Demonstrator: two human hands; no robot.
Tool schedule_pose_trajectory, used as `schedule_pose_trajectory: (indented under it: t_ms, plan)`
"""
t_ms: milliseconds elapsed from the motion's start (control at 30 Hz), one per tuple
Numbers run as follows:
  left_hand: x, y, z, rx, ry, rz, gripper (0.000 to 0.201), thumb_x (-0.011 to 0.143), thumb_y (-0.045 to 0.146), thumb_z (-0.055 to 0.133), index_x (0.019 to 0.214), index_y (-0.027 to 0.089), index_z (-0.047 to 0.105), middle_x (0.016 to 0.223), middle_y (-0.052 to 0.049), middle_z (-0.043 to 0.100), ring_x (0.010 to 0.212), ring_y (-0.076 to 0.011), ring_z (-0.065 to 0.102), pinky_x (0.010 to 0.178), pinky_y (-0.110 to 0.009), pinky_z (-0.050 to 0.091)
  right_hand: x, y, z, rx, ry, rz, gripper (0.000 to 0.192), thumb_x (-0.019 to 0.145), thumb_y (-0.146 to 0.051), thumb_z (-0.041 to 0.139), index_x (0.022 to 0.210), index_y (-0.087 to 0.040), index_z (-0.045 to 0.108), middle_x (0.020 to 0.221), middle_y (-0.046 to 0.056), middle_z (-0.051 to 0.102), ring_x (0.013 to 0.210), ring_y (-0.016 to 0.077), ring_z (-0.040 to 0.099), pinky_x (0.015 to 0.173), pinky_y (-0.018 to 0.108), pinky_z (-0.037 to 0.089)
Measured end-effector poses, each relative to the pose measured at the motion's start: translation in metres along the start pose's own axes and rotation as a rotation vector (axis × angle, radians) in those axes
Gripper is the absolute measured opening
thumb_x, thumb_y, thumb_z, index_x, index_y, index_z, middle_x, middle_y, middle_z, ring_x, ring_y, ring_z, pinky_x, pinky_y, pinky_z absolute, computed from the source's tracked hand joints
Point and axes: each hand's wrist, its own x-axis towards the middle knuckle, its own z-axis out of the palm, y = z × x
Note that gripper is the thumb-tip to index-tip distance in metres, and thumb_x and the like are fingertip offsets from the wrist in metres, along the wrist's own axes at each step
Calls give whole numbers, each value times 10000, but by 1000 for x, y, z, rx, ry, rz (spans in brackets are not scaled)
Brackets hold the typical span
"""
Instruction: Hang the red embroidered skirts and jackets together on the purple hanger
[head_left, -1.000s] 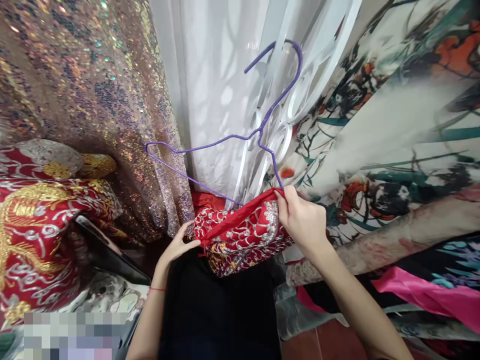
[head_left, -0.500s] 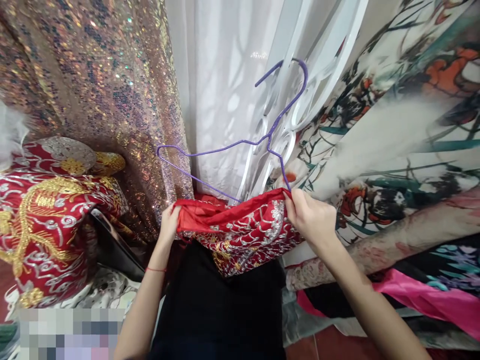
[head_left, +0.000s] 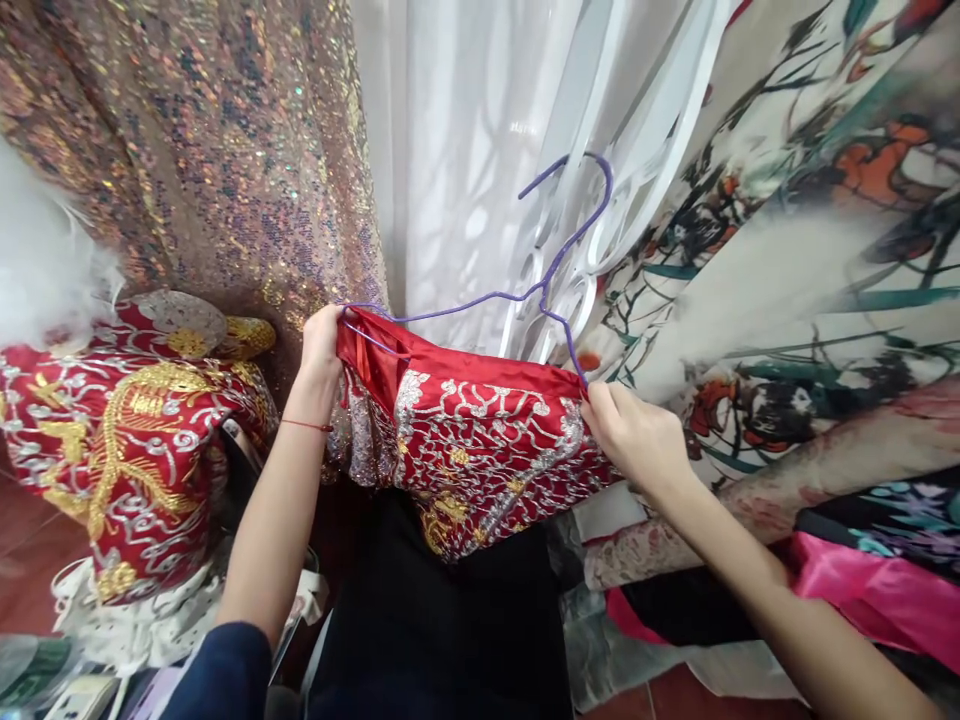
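A sheer white curtain hung in the middle, daylight glowing through it, with a white scrolled metal grille beside it. Sequined iridescent fabric draped on the left, floral printed cloth on the right. Reddish floor tiles showed at the lower left.

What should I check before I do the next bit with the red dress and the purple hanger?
1. Left hand grips the red garment at the hanger's left end: ok.
2. Right hand pinches the garment at the hanger's right end: ok.
3. Top edge stretched along the purple hanger: ok.
4. Hook free of the white curtain: cannot tell.
5. Hanger's left end fully inside the fabric: cannot tell.
6. Hook hung on anything: not ok, it sticks up free.
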Motion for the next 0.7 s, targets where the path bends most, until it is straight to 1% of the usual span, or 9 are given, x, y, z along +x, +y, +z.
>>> schedule_pose_trajectory:
  t_ms: [67, 133, 233, 300, 400, 500, 600, 667, 700]
  plan:
    - [-10, 13, -3, 149, 23, 116, 278, 742, 81, 569, 539, 181, 407, 511, 62, 382, 506, -59, 358, 539, -224, 302, -2, 3, -4, 5, -22, -4, 237, 989, -188, 492, 783, -149, 604, 600, -7, 521, 519, 101, 491, 503, 257, 284]
    - [-22, 24, -7, 393, 69, 301, 346, 773, 85, 586, 532, 186, 358, 518, 74, 309, 535, -47, 292, 573, -241, 249, -3, 5, -7, 50, -78, 21, 245, 994, -195, 478, 786, -152, 601, 608, -7, 514, 524, 98, 487, 499, 264, 269]
    - [-43, 33, -6, 712, 181, 496, 338, 772, 134, 658, 572, 182, 389, 541, 71, 321, 558, -65, 265, 611, -266, 219, -4, 7, -8, 105, -157, 83, 277, 1005, -216, 452, 774, -159, 593, 607, -6, 498, 519, 98, 474, 493, 278, 250]
    - [-56, 35, 2, 810, 184, 555, 314, 774, 149, 676, 617, 188, 408, 554, 69, 333, 550, -81, 245, 611, -275, 203, -5, 8, -6, 92, -159, 107, 298, 1009, -224, 443, 753, -164, 582, 594, -10, 482, 513, 98, 461, 493, 282, 244]
    - [-76, 36, 21, 739, 67, 601, 360, 848, 174, 625, 617, 202, 350, 547, 65, 291, 525, -95, 226, 584, -285, 203, -9, 9, 1, 44, -89, 122, 272, 1008, -228, 461, 788, -157, 603, 594, -9, 509, 533, 106, 485, 504, 276, 262]
    - [-96, 41, 35, 476, -44, 575, 401, 941, 238, 539, 617, 208, 305, 563, 54, 280, 526, -101, 260, 555, -277, 236, -15, 8, 9, 32, -4, 171, 194, 1001, -235, 493, 932, -134, 645, 641, 15, 581, 578, 132, 521, 543, 280, 303]
    - [-107, 48, 34, 288, -159, 488, 376, 979, 314, 504, 645, 206, 368, 595, 47, 324, 537, -103, 292, 536, -262, 267, -19, 1, 13, 12, 129, 255, 160, 965, -233, 534, 1008, -133, 652, 800, 95, 675, 722, 189, 580, 641, 300, 373]
    - [-104, 49, 26, 282, -198, 454, 354, 970, 327, 526, 653, 200, 432, 600, 44, 351, 537, -102, 309, 530, -258, 280, -17, -10, 14, -5, 288, 272, 161, 922, -250, 573, 1025, -160, 658, 970, 147, 699, 886, 249, 594, 753, 353, 404]
    - [-100, 48, 22, 297, -205, 448, 336, 963, 322, 538, 659, 198, 467, 602, 41, 369, 542, -104, 328, 535, -257, 293, -13, -17, 14, 9, 367, 240, 166, 900, -256, 588, 1028, -179, 662, 1027, 149, 698, 947, 266, 584, 804, 383, 397]
